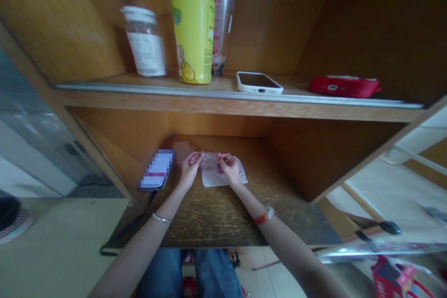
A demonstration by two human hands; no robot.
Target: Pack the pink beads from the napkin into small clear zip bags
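Note:
On the lower shelf lies a small translucent plastic bag (211,178), with a dark pink patterned round patch (220,168) showing on or in it. My left hand (190,166) pinches the bag's upper left corner between thumb and fingers. My right hand (229,167) has its thumb and fingers closed on the top edge, farther right, and partly covers the pink patch. Behind my left hand is a flat clear packet (181,151). A phone with a blurred-out screen (157,170) leans at the left side of the shelf.
The upper shelf above my hands holds a white-capped jar (145,49), a yellow bottle (193,32), a clear tumbler (223,14), a white-cased phone (259,82) and a red case (344,86). A dark strap (131,228) hangs near the front left edge.

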